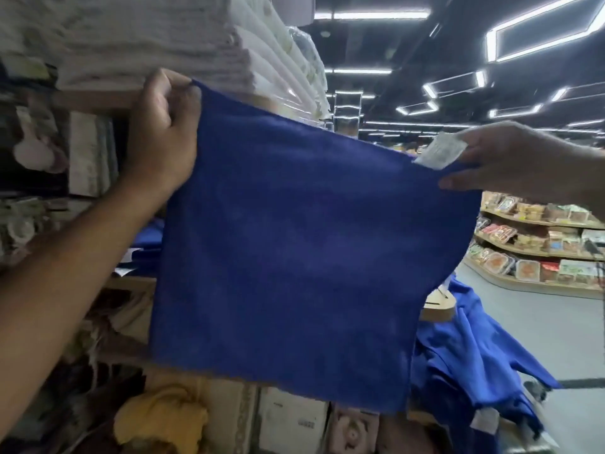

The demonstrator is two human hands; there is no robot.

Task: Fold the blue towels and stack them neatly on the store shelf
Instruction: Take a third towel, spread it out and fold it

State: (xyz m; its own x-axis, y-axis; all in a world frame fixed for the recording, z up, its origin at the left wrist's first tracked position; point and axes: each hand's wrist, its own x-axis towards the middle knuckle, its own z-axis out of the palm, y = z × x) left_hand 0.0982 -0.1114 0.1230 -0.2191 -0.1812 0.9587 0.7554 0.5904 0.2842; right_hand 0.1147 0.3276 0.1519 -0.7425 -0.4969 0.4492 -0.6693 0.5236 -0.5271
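A blue towel is held up in the air, spread flat and hanging in front of the shelf. Its top left corner is pinched by the left hand. Its top right corner, beside a white label, is gripped between thumb and fingers of the right hand. The hands are well apart. More blue towels are heaped loose below the right hand. Folded white towels are stacked on the shelf above the left hand.
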